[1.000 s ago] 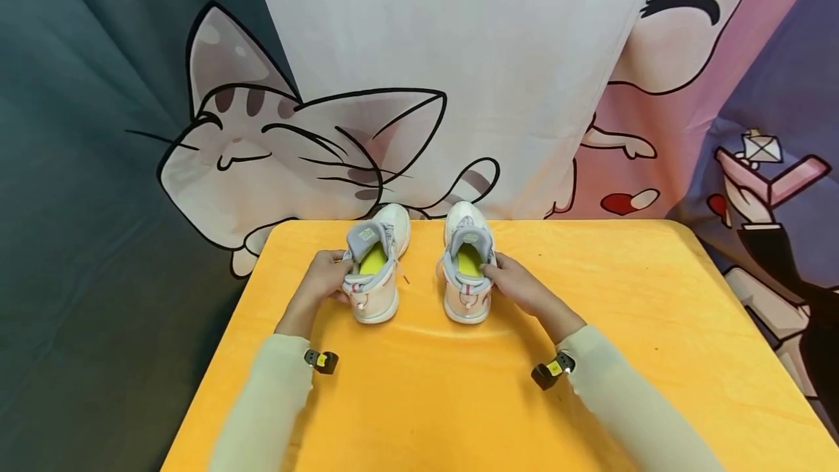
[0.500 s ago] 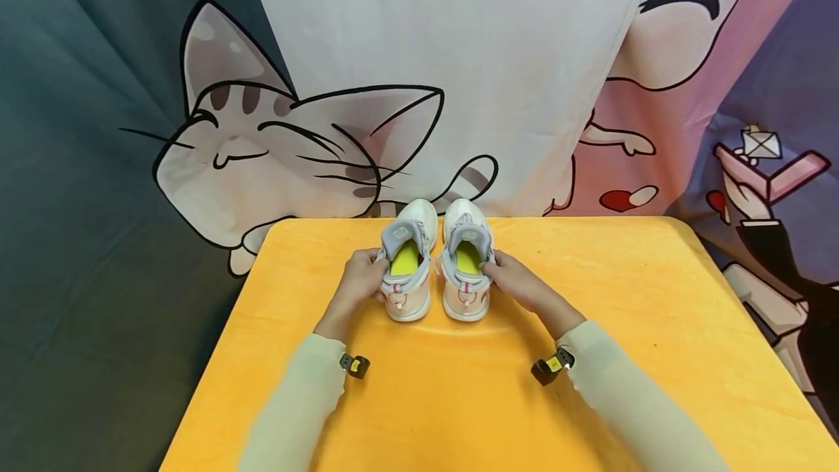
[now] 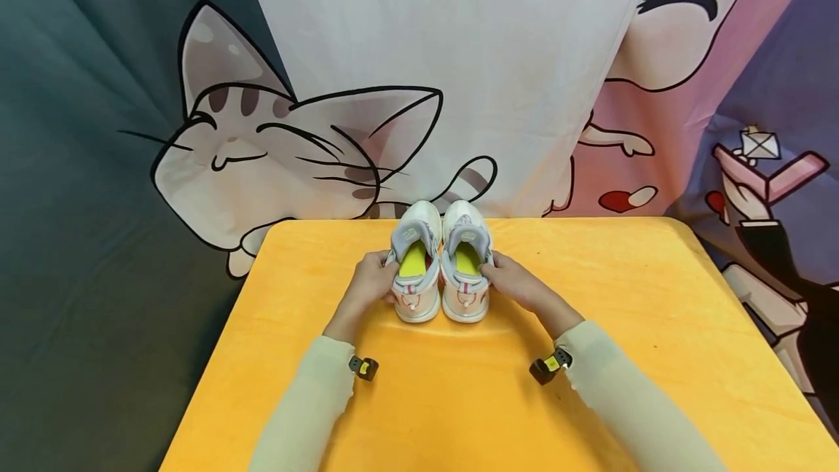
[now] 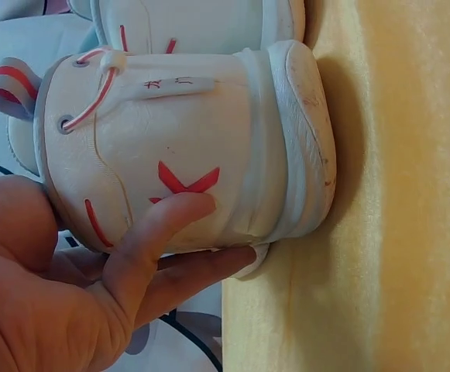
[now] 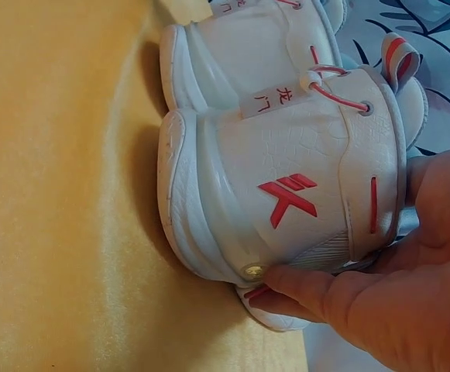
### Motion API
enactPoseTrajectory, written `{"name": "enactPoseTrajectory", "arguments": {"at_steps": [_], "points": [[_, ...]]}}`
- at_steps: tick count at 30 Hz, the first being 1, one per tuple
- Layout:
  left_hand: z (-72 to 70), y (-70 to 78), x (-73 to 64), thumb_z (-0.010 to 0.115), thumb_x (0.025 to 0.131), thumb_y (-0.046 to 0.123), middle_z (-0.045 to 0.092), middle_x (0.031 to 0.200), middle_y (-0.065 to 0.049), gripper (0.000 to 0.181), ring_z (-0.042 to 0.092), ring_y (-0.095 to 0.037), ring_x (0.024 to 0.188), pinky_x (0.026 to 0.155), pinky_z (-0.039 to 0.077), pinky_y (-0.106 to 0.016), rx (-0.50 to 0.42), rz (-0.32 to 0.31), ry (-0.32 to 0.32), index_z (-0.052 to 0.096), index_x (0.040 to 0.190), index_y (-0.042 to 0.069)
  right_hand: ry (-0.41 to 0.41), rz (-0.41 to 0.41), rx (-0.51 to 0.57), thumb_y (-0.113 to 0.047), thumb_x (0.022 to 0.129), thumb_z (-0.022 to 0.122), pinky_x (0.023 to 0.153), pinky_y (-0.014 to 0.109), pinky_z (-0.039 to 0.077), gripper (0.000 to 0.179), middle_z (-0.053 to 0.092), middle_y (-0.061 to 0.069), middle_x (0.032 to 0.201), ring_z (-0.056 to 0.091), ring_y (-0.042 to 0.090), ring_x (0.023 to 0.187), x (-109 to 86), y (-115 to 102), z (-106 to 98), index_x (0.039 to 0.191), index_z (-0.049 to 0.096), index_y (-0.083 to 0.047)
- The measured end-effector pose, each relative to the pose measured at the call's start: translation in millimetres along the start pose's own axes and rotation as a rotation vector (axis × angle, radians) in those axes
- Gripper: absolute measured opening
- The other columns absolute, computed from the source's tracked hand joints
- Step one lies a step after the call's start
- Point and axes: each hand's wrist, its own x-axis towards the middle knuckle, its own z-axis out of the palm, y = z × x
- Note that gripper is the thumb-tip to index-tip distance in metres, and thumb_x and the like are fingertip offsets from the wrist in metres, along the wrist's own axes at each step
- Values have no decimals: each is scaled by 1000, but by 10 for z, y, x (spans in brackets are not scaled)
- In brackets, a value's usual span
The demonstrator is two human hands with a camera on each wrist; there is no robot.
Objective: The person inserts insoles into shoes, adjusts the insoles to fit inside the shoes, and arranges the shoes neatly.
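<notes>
Two white sneakers with yellow-green insoles stand side by side at the far edge of a yellow table [image 3: 452,392], toes pointing away. My left hand [image 3: 372,281] grips the outer side of the left sneaker [image 3: 419,301], its thumb over the collar. On the other side, my right hand [image 3: 514,282] holds the right sneaker [image 3: 465,303] the same way. In the left wrist view, the left sneaker [image 4: 186,139] shows a red mark and a striped heel loop. A red logo and red cord mark the right sneaker [image 5: 286,155] in the right wrist view.
A printed cloth backdrop [image 3: 491,57] with a cartoon cat [image 3: 262,159] hangs directly behind the table's far edge, close to the sneakers' toes. Small black devices sit on both wrists, the left device [image 3: 364,368] and the right device [image 3: 544,370].
My left hand has moved the left sneaker to the right, up beside the right sneaker, and its toe now points straighter ahead. The right hand and right sneaker have stayed in place.
</notes>
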Motion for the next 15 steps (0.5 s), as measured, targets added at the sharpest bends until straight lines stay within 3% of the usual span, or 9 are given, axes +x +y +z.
{"name": "enactPoseTrajectory", "arguments": {"at_steps": [8,12,15], "points": [[35,-25,-5,53,104,23,70,93,-17,33,67,-23,55,62,63,-49,22,-14,54,68,129,7,29,-29,-42,-26,108,36,120,54,31,64,36,27,159,38,35,136,20,-21,68,160,19,7],[52,-40,-14,50,104,26,69,94,-19,37,65,-21,53,57,62,-45,12,-18,34,66,130,5,82,-12,12,-24,107,36,126,56,23,63,32,25,163,35,34,142,23,-33,132,161,19,5],[61,-48,-28,48,104,26,69,93,-19,39,65,-22,50,55,62,-45,0,-14,9,65,131,3,123,19,50,-22,107,36,126,55,24,61,35,24,162,36,34,142,8,-41,174,161,23,4]]}}
